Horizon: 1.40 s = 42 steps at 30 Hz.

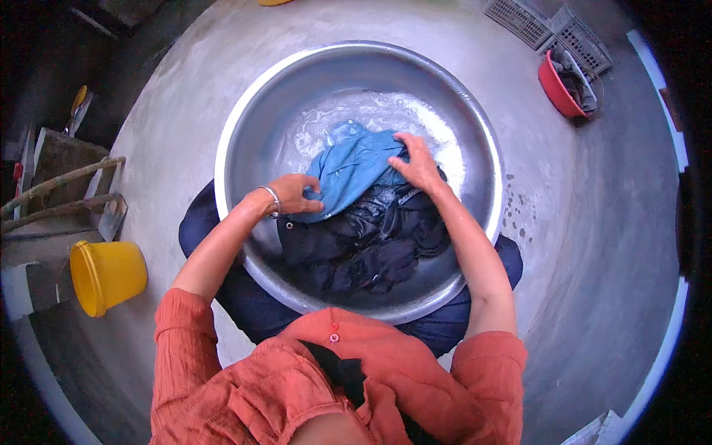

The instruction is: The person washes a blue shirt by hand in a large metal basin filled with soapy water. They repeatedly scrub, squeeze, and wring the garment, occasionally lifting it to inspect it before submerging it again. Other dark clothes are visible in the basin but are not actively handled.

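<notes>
A wide metal basin (pixel 256 111) stands between my knees with a little sudsy water (pixel 371 104) in its bottom. Wet blue cloth (pixel 348 167), perhaps a garment, lies bunched in the middle. My left hand (pixel 291 195), a bracelet at its wrist, has its fingers curled on the cloth's left edge. On the right side, my right hand (pixel 417 165) grips the same cloth between thumb and fingers. Soaked black clothing (pixel 356 248) fills the near part of the basin, partly beneath the blue cloth.
A yellow bucket (pixel 111 274) lies tipped at the left, near long wooden handles (pixel 63 178). At the far right a red tub (pixel 560 89) holds dark cloth beside grey plastic crates (pixel 523 22). Water spots mark the concrete floor (pixel 549 170) right of the basin.
</notes>
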### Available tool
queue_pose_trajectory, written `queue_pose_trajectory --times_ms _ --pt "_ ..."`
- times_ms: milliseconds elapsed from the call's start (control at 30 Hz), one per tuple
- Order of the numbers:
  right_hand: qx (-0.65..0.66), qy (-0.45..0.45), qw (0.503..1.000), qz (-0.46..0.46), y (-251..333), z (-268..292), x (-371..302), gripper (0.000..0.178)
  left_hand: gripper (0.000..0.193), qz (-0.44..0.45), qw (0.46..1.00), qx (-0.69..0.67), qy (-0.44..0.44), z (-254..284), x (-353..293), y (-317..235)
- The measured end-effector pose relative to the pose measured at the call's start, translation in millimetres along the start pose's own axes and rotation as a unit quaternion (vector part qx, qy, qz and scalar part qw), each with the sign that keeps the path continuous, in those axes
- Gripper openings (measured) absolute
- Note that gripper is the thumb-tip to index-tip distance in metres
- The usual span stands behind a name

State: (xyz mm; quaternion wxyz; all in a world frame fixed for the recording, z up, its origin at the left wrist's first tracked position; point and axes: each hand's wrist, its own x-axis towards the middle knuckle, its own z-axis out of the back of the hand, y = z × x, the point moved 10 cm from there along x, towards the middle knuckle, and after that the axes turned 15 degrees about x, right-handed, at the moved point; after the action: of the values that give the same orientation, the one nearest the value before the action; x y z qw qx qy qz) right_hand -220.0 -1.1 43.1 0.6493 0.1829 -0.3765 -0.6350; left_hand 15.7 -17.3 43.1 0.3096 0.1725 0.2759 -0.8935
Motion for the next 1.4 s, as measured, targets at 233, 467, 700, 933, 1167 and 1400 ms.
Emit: queue_pose_trajectory --times_ms 233,467,700,933,1167,1400 --pt "-0.042 0.307 0.949 -0.056 54 -84 -46 0.031 0.026 0.029 0.965 -0.226 -0.132 -18 25 33" --pt "0.054 0.138 0.972 -0.183 38 -46 -31 0.025 0.044 0.038 0.999 -0.018 0.008 -48 48 33" --pt "0.108 0.150 0.964 -0.192 12 -59 -20 0.021 0.025 -0.026 0.948 -0.224 -0.225 35 27 24" --pt "0.370 -0.165 0.891 -0.206 -30 53 31 0.025 0.025 0.120 0.796 -0.417 -0.421 89 9 94" --pt "-0.032 0.003 0.992 -0.124 -63 -47 28 0.051 0.075 0.210 0.957 -0.016 -0.199 1 53 78" --pt "0.288 -0.025 0.918 -0.271 -42 -40 37 0.022 0.058 0.164 0.951 -0.253 -0.061 -10 66 66"
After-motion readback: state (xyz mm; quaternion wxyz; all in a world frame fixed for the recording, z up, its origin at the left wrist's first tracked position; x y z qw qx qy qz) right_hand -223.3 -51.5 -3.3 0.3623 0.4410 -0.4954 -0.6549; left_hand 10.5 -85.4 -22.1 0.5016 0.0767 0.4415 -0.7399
